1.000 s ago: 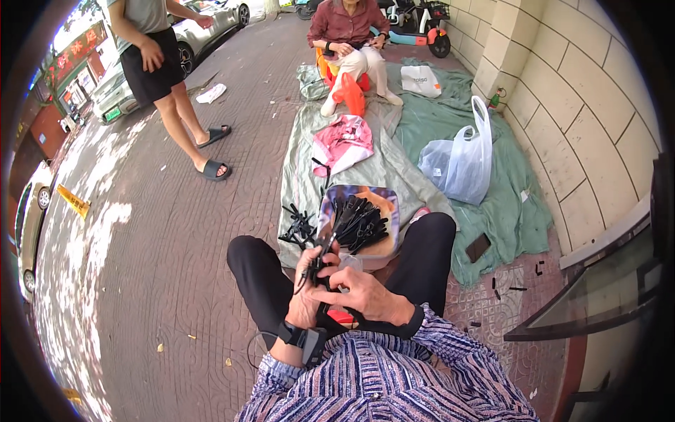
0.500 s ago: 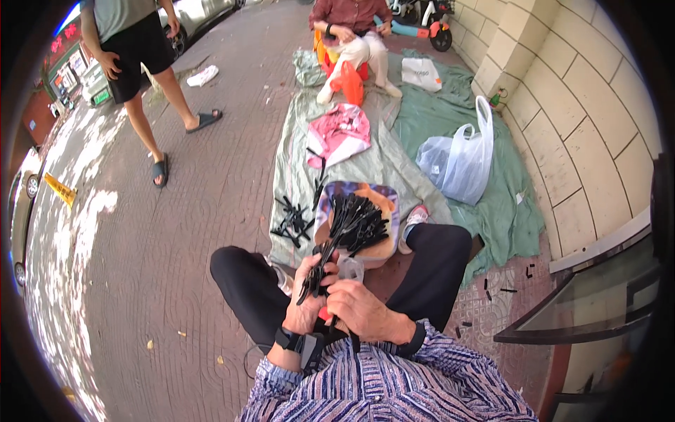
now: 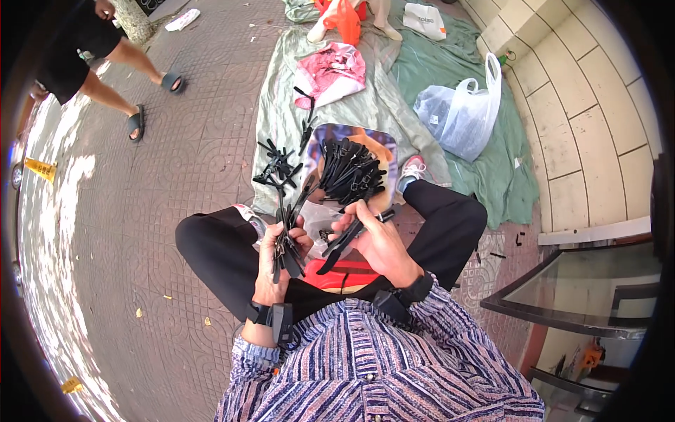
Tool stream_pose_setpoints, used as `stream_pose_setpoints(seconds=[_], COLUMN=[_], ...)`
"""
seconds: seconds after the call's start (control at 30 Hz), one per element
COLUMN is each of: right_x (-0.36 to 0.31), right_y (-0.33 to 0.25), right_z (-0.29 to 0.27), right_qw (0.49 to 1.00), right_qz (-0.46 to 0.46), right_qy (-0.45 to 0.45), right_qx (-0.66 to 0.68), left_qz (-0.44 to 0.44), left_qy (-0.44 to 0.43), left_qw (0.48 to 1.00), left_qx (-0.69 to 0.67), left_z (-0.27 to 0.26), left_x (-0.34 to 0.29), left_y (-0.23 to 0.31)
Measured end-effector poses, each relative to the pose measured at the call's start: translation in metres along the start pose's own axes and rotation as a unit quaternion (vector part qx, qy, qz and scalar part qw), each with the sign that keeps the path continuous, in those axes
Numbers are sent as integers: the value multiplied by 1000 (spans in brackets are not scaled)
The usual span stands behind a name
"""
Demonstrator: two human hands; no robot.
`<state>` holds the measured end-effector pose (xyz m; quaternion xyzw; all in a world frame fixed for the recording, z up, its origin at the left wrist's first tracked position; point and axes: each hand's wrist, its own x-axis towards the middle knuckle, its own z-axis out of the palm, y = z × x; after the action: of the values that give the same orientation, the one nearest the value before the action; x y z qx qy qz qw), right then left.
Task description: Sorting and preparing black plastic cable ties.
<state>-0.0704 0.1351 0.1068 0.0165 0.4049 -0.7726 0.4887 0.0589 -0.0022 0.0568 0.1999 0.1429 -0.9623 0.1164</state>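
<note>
My left hand is closed round a bunch of narrow black straps with small metal fittings, their ends sticking out above and below the fingers. To its right, my right hand pinches a single black strap between thumb and fingers, slanting down to the left. Just beyond the hands, a thick pile of similar straps lies on a picture-printed flat surface. A crumpled clear plastic bag sits between my hands and that pile. A smaller heap of straps is on the sheet to the left.
A pale green sheet covers the ground ahead, with a pink cloth bundle and a white plastic bag on it. A seated person's legs are at the far end. Another person stands left; a glass-paned frame is at right.
My hands have moved apart; the right now holds a strap away from the bunch in the left. The view has tilted down, and the standing person appears farther left.
</note>
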Motion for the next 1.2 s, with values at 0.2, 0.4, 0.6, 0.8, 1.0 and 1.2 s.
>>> stream_pose_setpoints(seconds=[0.2, 0.4, 0.6, 0.8, 1.0, 1.2], right_x=[16, 27, 32, 24, 7, -31], right_y=[18, 36, 45, 52, 29, 9], right_z=[-20, -25, -27, -30, -40, -24], right_qw=[981, 945, 847, 876, 800, 704], right_qz=[2, -47, -174, -148, -194, -323], right_qy=[28, 90, 121, 125, 23, -222], right_qx=[-194, -310, -487, -442, -568, -593], left_qz=[50, 8, 70, 120, 25, -59], left_qy=[68, 112, 80, 113, 157, 146], left_qw=[982, 977, 943, 902, 907, 937], left_qx=[171, 184, 315, 398, 391, 311], left_z=[-18, -33, -31, -30, -25, -30], left_x=[1, 1, 7, 6, -11, -13], left_y=[-11, -26, -36, -55, -53, -54])
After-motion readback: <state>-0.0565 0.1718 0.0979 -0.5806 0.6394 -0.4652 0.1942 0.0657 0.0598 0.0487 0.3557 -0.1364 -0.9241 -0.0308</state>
